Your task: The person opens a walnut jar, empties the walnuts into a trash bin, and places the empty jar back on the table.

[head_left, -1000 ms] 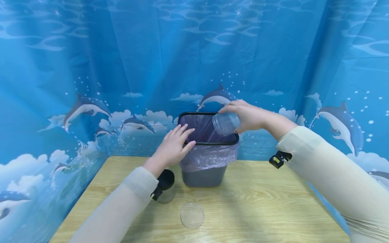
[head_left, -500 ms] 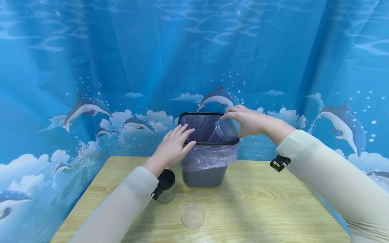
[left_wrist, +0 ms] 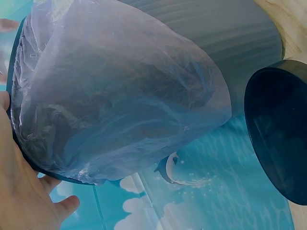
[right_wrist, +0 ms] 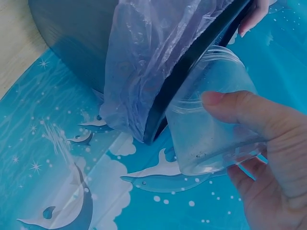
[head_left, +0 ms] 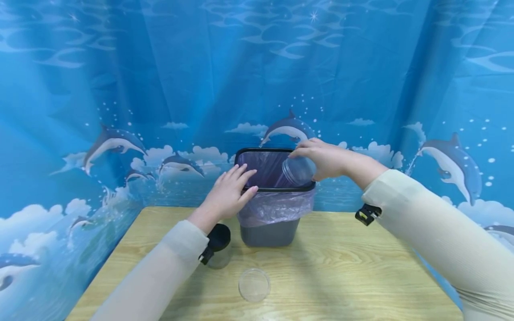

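Note:
A clear screw-neck jar [head_left: 298, 172] is tilted over the bin's right side, its mouth toward the inside. My right hand [head_left: 327, 159] grips it; in the right wrist view the thumb lies along the jar [right_wrist: 211, 143] and small specks show near its base. The grey trash bin [head_left: 270, 234] has a black rim and a thin purple liner [head_left: 281, 207] folded over it. My left hand [head_left: 225, 192] rests on the rim's left side with fingers spread and fairly straight. The left wrist view shows that hand [left_wrist: 21, 187] against the rim, beside the liner [left_wrist: 124, 105].
A clear round lid [head_left: 254, 285] lies flat on the wooden table [head_left: 353, 267] in front of the bin. Beside my left wrist stands a see-through container with a black top [head_left: 219, 237]. A blue dolphin-print curtain [head_left: 180, 89] hangs behind the table.
My right hand has lowered the jar slightly toward the bin and tipped it a little more. The left hand stays in place.

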`<state>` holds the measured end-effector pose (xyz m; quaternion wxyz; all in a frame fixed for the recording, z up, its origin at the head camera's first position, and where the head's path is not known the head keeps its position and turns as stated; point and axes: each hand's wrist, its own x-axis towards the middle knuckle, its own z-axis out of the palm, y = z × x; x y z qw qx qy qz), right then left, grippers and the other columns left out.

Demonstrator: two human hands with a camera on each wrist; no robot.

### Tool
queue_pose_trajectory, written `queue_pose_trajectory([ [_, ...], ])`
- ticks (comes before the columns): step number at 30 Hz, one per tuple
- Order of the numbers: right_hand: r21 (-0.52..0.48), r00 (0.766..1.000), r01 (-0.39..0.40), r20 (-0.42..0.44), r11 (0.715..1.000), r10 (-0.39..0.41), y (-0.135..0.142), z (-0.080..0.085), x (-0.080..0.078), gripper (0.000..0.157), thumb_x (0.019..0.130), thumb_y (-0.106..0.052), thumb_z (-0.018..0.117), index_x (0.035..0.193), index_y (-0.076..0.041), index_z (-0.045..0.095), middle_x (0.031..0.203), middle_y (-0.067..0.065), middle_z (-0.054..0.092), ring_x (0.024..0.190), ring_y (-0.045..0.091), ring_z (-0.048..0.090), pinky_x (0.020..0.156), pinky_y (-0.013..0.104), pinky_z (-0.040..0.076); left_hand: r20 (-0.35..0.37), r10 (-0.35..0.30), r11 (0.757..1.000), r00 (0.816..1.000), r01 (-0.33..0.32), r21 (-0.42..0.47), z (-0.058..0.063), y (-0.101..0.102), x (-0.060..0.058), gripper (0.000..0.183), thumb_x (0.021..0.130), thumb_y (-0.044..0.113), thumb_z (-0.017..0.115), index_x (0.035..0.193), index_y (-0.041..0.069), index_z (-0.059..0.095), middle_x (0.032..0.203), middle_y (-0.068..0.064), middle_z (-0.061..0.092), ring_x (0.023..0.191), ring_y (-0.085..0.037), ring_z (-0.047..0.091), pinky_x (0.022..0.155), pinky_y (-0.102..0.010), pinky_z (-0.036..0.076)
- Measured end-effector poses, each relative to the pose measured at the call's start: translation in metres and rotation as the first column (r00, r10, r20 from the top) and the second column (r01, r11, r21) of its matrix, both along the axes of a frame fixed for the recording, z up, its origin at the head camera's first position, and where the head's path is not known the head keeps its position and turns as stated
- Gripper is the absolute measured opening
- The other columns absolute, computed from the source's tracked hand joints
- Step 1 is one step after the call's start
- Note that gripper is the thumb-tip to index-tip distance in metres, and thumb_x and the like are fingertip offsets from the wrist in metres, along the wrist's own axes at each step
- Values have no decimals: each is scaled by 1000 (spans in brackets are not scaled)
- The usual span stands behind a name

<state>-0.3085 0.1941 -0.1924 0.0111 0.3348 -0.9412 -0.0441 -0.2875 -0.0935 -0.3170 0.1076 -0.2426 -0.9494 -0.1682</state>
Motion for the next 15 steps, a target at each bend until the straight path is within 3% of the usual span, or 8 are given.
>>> queue_pose_trajectory([
  [10,-114,997,2,-72,993,-11,-2,18,4,84,74,-7,88,148,-18,49,152,11,41,141,37,30,105,57,42,-6,0,1000,1000,0,1,-1,0,-1,62,105,58,30,159,29,27,167,-4,17,154,-25,7,121,-56,10],
  [15,-113,998,16,-63,993,-23,6,9,2,83,75,-7,88,147,-18,50,151,13,42,140,39,31,102,57,44,-16,-5,1000,1000,5,-6,-2,1,-1,62,104,59,30,159,29,27,167,-5,17,154,-26,7,121,-57,10],
])
